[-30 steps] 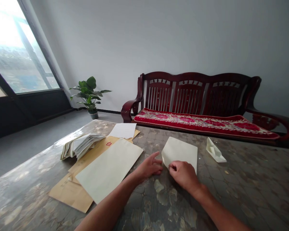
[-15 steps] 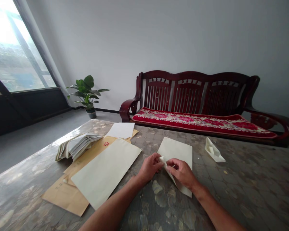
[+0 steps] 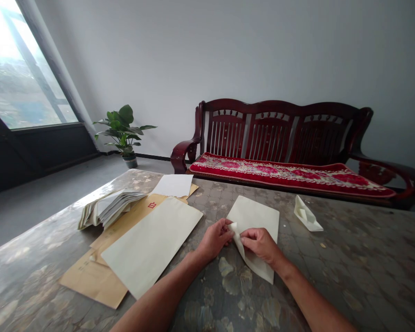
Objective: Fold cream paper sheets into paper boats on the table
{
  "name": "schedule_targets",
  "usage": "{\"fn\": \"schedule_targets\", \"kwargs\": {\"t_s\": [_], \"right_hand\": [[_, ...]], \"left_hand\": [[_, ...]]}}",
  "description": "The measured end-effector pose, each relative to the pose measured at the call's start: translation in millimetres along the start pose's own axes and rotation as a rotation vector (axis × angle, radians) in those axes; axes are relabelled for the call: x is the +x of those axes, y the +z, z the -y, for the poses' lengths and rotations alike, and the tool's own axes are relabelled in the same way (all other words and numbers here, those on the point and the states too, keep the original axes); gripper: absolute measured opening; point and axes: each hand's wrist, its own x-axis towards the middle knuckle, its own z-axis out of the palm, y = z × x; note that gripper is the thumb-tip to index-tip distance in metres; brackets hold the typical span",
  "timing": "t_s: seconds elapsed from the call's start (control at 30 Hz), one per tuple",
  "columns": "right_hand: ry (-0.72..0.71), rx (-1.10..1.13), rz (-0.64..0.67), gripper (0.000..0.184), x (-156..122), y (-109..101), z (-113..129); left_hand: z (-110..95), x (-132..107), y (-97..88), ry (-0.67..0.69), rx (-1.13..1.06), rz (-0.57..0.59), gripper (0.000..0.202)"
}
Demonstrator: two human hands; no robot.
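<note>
A cream sheet of paper (image 3: 257, 214) lies on the patterned table in front of me, its near left edge lifted and curled over. My left hand (image 3: 216, 237) pinches the curled edge at its left corner. Just to the right, my right hand (image 3: 261, 245) has its thumb and fingers closed on the same raised edge. Part of the paper beneath my right hand is hidden. A folded paper boat (image 3: 307, 214) rests on the table to the right of the sheet.
Left of my hands, a larger cream sheet (image 3: 152, 244) overlaps brown envelopes (image 3: 93, 279). Behind them are a bent stack of papers (image 3: 112, 207) and a white sheet (image 3: 173, 185). A wooden bench (image 3: 280, 133) with a red cushion stands beyond the table (image 3: 228, 304), near a potted plant (image 3: 124, 133).
The sheet has turned slightly, and its curled edge has shifted a little under my fingers. My right hand's fingers have drawn closer together on the edge. The boat and envelopes stay put.
</note>
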Motion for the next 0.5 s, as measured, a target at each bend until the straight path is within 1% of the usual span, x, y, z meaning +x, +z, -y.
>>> {"fn": "schedule_targets", "kwargs": {"t_s": [0.27,0.37,0.5], "right_hand": [[0.091,0.068,0.035,0.022,-0.6,0.0,4.7],[0.128,0.076,0.064,0.022,0.8,-0.9,3.8],[0.137,0.073,0.105,0.02,3.3,-1.7,-0.7]], "left_hand": [[4.6,-1.0,-2.3,0.028,0.067,0.028,0.03],[2.3,-2.6,-3.7,0.053,0.149,0.026,0.035],[-2.1,-5.5,-5.4,0.054,0.244,0.024,0.04]]}}
